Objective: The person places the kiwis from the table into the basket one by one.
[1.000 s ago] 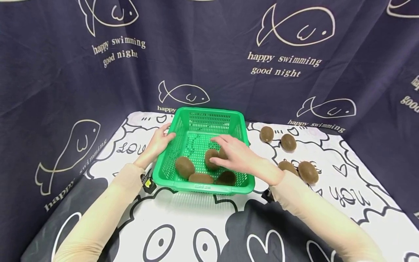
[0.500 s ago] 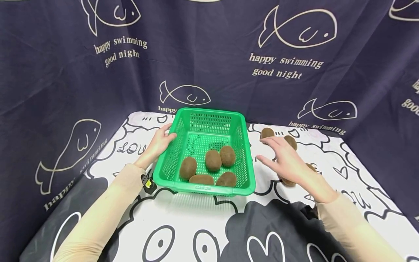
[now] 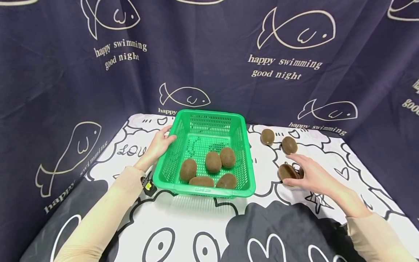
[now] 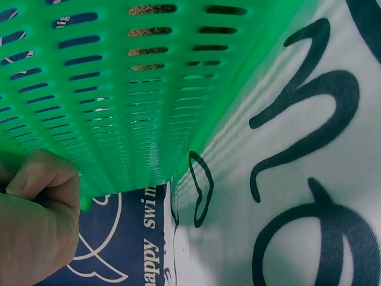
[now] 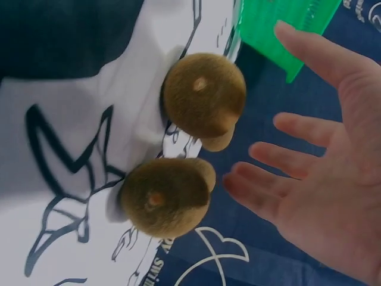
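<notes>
In the head view, a green plastic basket (image 3: pixel 203 190) stands mid-table, several brown kiwis (image 3: pixel 213 162) lying toward its near side. My left hand (image 3: pixel 161 142) grips the basket's left rim; its bent fingers show against the slotted wall (image 4: pixel 119 119) in the left wrist view. Right of the basket, my right hand (image 3: pixel 312 176) hovers close over two kiwis, thumb and fingers spread and nothing held. One kiwi (image 3: pixel 287 171) shows between thumb and fingers; its neighbour (image 3: pixel 300 172) is mostly hidden behind the hand. The right wrist view has both, a nearer kiwi (image 5: pixel 202 92) and another (image 5: pixel 166 199), beside the fingertips.
Two more kiwis, one farther left (image 3: pixel 267 137) and one to its right (image 3: pixel 289 145), lie at the back right of the table. A white, black-patterned cloth (image 3: pixel 183 214) covers the table. Behind it hangs a dark blue curtain (image 3: pixel 209 54) with fish drawings.
My right hand, over a kiwi inside the basket earlier, has come out and moved right to the pair on the table. That kiwi stays in the basket. The left hand keeps its place.
</notes>
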Motion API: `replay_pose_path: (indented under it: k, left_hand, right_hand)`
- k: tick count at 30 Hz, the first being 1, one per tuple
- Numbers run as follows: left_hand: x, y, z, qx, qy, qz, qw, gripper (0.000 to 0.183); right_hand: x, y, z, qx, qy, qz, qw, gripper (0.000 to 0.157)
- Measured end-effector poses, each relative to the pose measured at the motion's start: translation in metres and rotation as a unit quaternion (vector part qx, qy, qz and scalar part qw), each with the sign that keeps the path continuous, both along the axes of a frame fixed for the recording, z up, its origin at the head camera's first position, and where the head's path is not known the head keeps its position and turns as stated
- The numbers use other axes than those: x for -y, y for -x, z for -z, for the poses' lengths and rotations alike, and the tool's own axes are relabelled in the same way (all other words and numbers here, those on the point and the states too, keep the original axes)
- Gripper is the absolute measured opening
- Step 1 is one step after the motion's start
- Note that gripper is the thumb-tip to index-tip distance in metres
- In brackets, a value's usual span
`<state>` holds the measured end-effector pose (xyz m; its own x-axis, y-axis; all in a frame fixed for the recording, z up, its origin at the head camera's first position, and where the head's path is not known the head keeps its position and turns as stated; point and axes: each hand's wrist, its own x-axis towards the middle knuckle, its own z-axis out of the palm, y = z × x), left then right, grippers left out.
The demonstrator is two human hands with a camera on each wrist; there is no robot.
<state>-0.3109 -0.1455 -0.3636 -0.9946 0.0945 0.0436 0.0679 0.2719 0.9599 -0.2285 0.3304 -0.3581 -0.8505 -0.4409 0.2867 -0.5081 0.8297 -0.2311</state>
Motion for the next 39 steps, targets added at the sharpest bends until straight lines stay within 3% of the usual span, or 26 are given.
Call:
replay_pose_path:
  k: [6, 13, 16, 21, 23, 33, 39]
  left_hand:
    - [0.001, 0.003, 0.003, -0.004, 0.009, -0.006, 0.9999, 0.054]
    - [0.001, 0.002, 0.003, 0.0, 0.004, -0.003, 1.0, 0.055]
    - [0.001, 0.002, 0.001, -0.003, 0.001, -0.004, 1.0, 0.055]
    - [0.001, 0.003, 0.001, -0.008, 0.01, -0.007, 0.9999, 0.056]
    - [0.001, 0.003, 0.002, -0.004, 0.01, -0.005, 0.9999, 0.056]
    - [0.0, 0.001, 0.004, 0.002, -0.025, 0.003, 0.9997, 0.053]
    - [0.0, 0.001, 0.003, -0.001, -0.018, 0.002, 0.9998, 0.053]
  right_hand:
    - [-0.006, -0.001, 0.011, 0.063, -0.022, -0.025, 0.997, 0.086]
    - [-0.003, 0.002, 0.016, 0.07, -0.044, -0.056, 0.995, 0.085]
    - [-0.003, 0.005, 0.016, 0.041, -0.057, -0.08, 0.994, 0.081]
    - [-0.001, 0.013, 0.019, -0.055, -0.056, -0.148, 0.986, 0.068]
    - [-0.001, 0.015, 0.019, -0.066, -0.051, -0.158, 0.984, 0.066]
    - [0.0, 0.012, 0.016, 0.024, -0.063, -0.07, 0.995, 0.07]
    - [0.003, 0.013, 0.016, 0.034, -0.066, -0.052, 0.996, 0.067]
